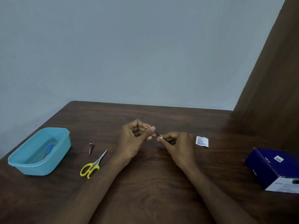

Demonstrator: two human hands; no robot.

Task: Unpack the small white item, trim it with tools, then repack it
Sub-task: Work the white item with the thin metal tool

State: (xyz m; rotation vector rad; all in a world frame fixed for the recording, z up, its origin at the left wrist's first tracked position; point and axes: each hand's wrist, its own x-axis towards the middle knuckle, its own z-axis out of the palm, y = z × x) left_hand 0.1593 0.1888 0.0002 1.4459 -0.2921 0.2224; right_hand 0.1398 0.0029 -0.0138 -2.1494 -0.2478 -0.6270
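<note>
White item (160,137) pinched by right hand (178,145), left hand (135,139) holding tweezers (155,132).

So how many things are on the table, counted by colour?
Blue: 2, the tub and the box
Yellow: 1, the scissors
White: 1, the packet
Metal: 1, the small tool
Total: 5

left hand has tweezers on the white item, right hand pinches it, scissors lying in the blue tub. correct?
Not quite. The yellow-handled scissors lie on the table, right of the blue tub, not in it; the head view shows this. The rest holds: the left hand holds the tweezers on the small white item, and the right hand pinches it.
</note>
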